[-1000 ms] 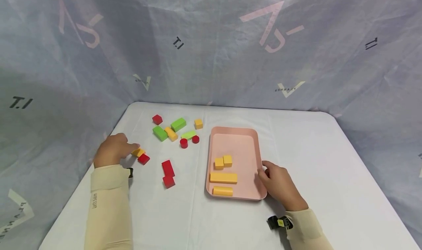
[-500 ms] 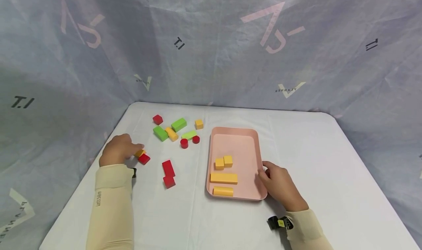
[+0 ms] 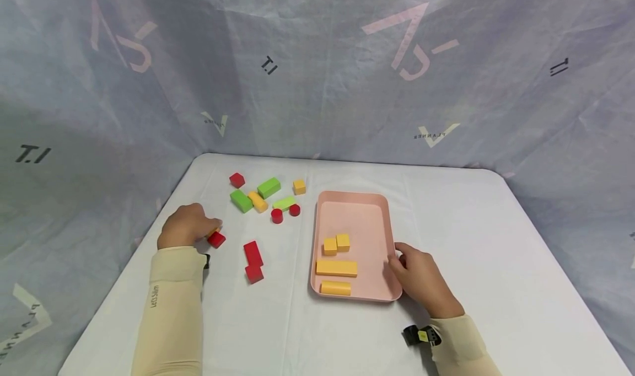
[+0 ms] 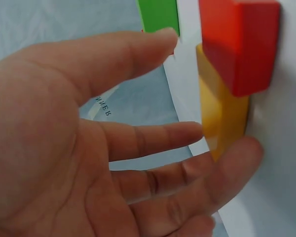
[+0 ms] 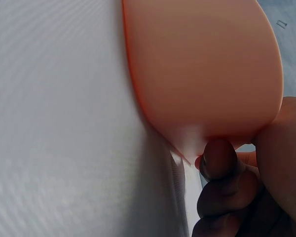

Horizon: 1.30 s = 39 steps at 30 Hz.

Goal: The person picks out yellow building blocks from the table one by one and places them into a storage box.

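Note:
My left hand [image 3: 184, 226] is at a yellow block [image 4: 218, 111] on the left of the table. In the left wrist view its fingers are fairly straight, with fingertips right at the block's end, and the thumb stands apart. A red block [image 4: 254, 49] lies against the yellow one; in the head view the hand hides most of the yellow block. My right hand [image 3: 421, 279] grips the right wall of a pink tray [image 3: 367, 221], thumb over the rim and fingers outside. Inside the tray lie two yellow cubes [image 3: 329, 246], a long yellow block [image 3: 337, 268] and a yellow half-round block [image 3: 335, 288].
Farther back on the white table [image 3: 446, 210] lie green blocks [image 3: 269, 187], a yellow cube [image 3: 299, 187], a yellow arched piece [image 3: 258, 201], red cylinders [image 3: 276, 216] and a red piece [image 3: 237, 180]. Two red blocks [image 3: 253, 253] lie between left hand and tray. A grey curtain [image 3: 317, 89] hangs behind.
My left hand has moved a little to the right over the yellow block, covering more of it. The right hand and the tray have not moved.

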{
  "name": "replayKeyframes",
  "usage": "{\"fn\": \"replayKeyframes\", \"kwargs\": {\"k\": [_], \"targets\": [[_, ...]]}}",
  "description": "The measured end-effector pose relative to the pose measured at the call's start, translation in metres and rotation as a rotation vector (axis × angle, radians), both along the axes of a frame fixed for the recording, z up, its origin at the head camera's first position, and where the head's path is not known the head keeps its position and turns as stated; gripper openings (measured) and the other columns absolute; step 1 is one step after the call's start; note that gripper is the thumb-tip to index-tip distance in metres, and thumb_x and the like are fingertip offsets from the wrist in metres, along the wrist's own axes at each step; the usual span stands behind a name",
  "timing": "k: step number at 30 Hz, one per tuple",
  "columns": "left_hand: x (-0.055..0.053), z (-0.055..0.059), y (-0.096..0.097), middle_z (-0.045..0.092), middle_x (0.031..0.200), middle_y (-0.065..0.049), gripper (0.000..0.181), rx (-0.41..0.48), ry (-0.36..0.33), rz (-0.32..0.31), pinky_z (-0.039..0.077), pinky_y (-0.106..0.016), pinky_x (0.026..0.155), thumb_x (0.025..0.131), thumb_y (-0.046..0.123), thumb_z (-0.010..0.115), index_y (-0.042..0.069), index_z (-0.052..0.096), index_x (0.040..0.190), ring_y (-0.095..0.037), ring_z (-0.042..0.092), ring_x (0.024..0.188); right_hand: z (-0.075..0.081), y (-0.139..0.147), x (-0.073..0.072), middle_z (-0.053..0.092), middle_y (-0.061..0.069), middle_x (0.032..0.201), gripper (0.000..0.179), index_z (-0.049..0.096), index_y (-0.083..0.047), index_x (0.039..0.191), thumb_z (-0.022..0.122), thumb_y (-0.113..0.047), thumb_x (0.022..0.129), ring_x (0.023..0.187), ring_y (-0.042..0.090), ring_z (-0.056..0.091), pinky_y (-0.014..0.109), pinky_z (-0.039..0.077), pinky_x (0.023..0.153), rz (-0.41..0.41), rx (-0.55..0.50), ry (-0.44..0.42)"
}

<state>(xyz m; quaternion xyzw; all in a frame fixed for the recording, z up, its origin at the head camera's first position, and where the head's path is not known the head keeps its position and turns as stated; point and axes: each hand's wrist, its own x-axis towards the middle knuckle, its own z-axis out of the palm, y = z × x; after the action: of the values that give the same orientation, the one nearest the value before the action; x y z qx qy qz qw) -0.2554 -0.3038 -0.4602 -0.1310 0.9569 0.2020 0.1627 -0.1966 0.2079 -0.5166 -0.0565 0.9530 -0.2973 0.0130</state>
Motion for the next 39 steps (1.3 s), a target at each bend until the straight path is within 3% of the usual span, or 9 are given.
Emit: {"fn": "replayKeyframes", "kwargs": {"k": [7, 14, 21, 32, 39], "targets": [[-0.003, -0.005, 0.004, 0.054, 0.071, -0.011, 0.030, -0.012, 0.008, -0.008, 0.044, -0.036, 0.056, 0.092, 0.030, 0.060, 0.002, 0.063, 0.082, -0.026, 0.055, 0.067, 0.000, 0.000, 0.000, 0.045, -0.005, 0.055, 0.027, 0.068, -0.013, 0.124, 0.056, -0.026, 0.103, 0.046, 0.011, 0.040, 0.026, 0.035, 0.046, -0.005, -0.010, -0.002], [-0.008, -0.010, 0.008, 0.060, 0.078, -0.015, 0.031, -0.063, 0.007, -0.018, 0.048, -0.036, 0.057, 0.094, 0.028, 0.061, -0.002, 0.068, 0.091, -0.029, 0.060, 0.072, 0.001, 0.000, 0.000, 0.043, -0.004, 0.054, 0.024, 0.068, -0.013, 0.120, 0.056, -0.025, 0.102, 0.045, 0.010, 0.038, 0.026, 0.033, 0.046, 0.001, -0.015, 0.004], [-0.008, -0.013, 0.009, 0.061, 0.084, -0.019, 0.029, -0.056, 0.026, -0.014, 0.050, -0.037, 0.057, 0.091, 0.020, 0.060, -0.006, 0.068, 0.099, -0.032, 0.060, 0.075, 0.000, 0.000, 0.000, 0.043, -0.005, 0.055, 0.024, 0.069, -0.014, 0.120, 0.056, -0.026, 0.103, 0.045, 0.010, 0.038, 0.026, 0.034, 0.045, 0.007, -0.012, 0.009], [-0.007, -0.010, 0.009, 0.062, 0.082, -0.018, 0.026, -0.041, 0.031, -0.018, 0.050, -0.037, 0.057, 0.089, 0.018, 0.060, -0.006, 0.068, 0.097, -0.031, 0.060, 0.073, -0.002, 0.000, -0.001, 0.043, -0.005, 0.055, 0.024, 0.068, -0.014, 0.119, 0.056, -0.027, 0.103, 0.045, 0.010, 0.038, 0.026, 0.034, 0.045, 0.004, -0.004, 0.011], [-0.006, -0.004, 0.010, 0.060, 0.077, -0.017, 0.023, -0.040, 0.070, -0.026, 0.048, -0.037, 0.055, 0.088, 0.018, 0.061, -0.004, 0.069, 0.090, -0.030, 0.059, 0.069, -0.001, 0.000, -0.001, 0.044, -0.005, 0.055, 0.022, 0.069, -0.014, 0.117, 0.057, -0.026, 0.103, 0.046, 0.010, 0.038, 0.026, 0.034, 0.046, 0.009, -0.007, 0.019]]}}
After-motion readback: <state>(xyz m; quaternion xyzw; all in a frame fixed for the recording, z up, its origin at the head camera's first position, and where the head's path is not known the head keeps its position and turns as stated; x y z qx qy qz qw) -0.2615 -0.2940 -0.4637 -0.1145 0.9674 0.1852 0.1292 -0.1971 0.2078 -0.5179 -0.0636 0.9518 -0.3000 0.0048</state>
